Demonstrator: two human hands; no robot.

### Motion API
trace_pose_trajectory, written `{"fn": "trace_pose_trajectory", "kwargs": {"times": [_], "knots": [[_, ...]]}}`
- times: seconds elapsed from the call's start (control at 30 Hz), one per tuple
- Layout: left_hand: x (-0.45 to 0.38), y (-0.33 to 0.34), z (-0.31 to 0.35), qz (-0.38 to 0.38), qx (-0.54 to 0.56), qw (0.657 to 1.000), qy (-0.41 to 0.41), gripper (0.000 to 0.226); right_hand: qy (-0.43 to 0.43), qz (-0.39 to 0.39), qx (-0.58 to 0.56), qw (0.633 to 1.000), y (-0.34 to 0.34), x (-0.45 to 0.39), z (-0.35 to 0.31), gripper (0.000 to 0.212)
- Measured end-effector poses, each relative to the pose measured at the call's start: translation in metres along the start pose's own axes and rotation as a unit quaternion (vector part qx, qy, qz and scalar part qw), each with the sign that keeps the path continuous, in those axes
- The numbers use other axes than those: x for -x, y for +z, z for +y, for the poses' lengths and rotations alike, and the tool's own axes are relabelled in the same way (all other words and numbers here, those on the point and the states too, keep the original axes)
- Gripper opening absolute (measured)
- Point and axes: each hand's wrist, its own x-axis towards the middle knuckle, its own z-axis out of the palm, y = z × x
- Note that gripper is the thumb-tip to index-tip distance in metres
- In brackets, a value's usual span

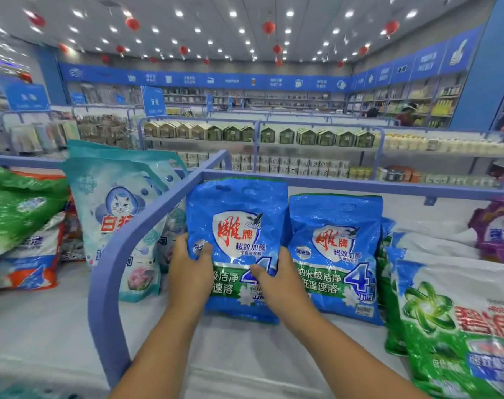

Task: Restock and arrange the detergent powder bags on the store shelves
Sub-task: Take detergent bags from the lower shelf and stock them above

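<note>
**Standing the blue bag upright at the divider**

Fingers and thumbs of the left hand [188,272] and right hand [276,279] are clamped on the lower edges of the blue detergent bag [237,240], which stands on the white shelf [259,355] beside the purple divider rail [135,234]. Best to press its base flat and square it against the matching blue bag [335,254]. Count: 2 blue bags, 1 cat-print bag [115,217] in front, 1 purple bag [496,228]; the green bags overlap, so I cannot tell their number.

A shop: stocked shelves [317,148], aisle signs [154,103].
</note>
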Motion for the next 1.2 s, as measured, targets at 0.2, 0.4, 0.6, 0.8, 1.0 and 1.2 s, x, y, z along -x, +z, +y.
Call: {"fn": "trace_pose_trajectory", "kwargs": {"times": [0.2, 0.4, 0.6, 0.8, 1.0, 1.2], "knots": [[-0.008, 0.015, -0.012, -0.022, -0.15, 0.988, -0.005, 0.07, 0.009, 0.013, 0.098, 0.995, 0.008, -0.022, 0.008, 0.045], [0.003, 0.004, -0.04, -0.153, -0.327, 0.925, 0.117, 0.076, -0.089, 0.014, 0.251, 0.964, 0.016, -0.004, 0.022, 0.076], [-0.006, 0.008, -0.055, -0.218, -0.357, 0.903, 0.093, 0.084, -0.112, -0.055, 0.367, 0.922, 0.022, -0.003, 0.037, 0.065], [0.003, 0.0, -0.05, -0.22, -0.37, 0.897, 0.097, 0.082, -0.075, -0.081, 0.377, 0.92, 0.015, -0.001, 0.026, 0.065], [0.05, -0.036, -0.038, -0.264, -0.378, 0.871, 0.169, 0.065, -0.026, -0.095, 0.401, 0.911, -0.006, 0.049, 0.024, 0.063], [0.101, -0.07, -0.035, -0.262, -0.453, 0.826, 0.208, 0.07, -0.022, -0.106, 0.423, 0.9, -0.037, 0.111, 0.024, 0.063]]}}
